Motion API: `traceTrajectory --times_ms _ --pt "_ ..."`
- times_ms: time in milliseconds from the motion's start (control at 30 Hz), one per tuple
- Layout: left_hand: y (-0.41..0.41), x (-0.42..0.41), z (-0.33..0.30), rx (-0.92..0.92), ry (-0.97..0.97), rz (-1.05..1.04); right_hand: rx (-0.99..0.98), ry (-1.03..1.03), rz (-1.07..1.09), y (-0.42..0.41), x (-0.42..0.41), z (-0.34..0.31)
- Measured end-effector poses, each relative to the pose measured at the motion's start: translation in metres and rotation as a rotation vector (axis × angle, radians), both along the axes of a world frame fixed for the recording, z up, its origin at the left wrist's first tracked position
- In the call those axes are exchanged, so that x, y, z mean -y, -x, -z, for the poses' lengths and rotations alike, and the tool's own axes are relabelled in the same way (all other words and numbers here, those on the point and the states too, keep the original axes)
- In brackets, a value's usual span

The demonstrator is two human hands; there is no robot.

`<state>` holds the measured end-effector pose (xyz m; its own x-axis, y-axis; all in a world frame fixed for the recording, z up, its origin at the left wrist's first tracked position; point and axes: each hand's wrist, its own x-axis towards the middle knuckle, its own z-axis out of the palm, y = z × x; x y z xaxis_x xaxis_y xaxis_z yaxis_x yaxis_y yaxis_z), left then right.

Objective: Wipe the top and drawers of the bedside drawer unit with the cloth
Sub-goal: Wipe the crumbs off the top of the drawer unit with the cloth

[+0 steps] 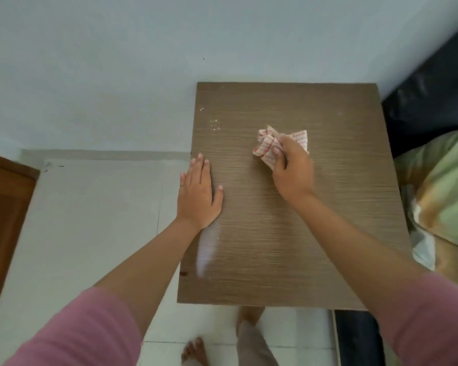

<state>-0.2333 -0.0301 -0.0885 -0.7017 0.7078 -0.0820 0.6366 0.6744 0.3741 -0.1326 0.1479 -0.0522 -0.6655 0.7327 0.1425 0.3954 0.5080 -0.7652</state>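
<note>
The brown wood-grain top of the bedside drawer unit (288,233) fills the middle of the head view; its drawers are hidden below. My right hand (291,167) grips a crumpled white cloth with red checks (269,146) and holds it against the middle of the top. My left hand (198,194) lies flat with straight fingers on the top's left edge. Small pale specks (214,124) mark the top near its far left corner, and a pale streak (205,249) runs along the left side nearer me.
A pale wall (143,62) stands behind the unit. A bed with a dark headboard (431,96) and green bedding (444,186) borders it on the right. A brown wooden door (3,220) is at far left. My bare feet (196,350) stand on white floor tiles.
</note>
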Motion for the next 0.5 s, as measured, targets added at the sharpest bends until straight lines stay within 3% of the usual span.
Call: traceTrajectory --times_ms 133,300,500 --pt "0.002 -0.009 0.005 -0.013 -0.012 -0.030 0.076 -0.037 -0.014 0.032 -0.059 0.020" --pt "0.003 -0.010 0.001 -0.003 0.017 -0.039 0.374 -0.135 -0.113 0.075 -0.088 0.046" --pt "0.004 -0.012 -0.002 0.025 0.043 -0.056 0.384 -0.212 -0.226 0.132 -0.083 0.044"
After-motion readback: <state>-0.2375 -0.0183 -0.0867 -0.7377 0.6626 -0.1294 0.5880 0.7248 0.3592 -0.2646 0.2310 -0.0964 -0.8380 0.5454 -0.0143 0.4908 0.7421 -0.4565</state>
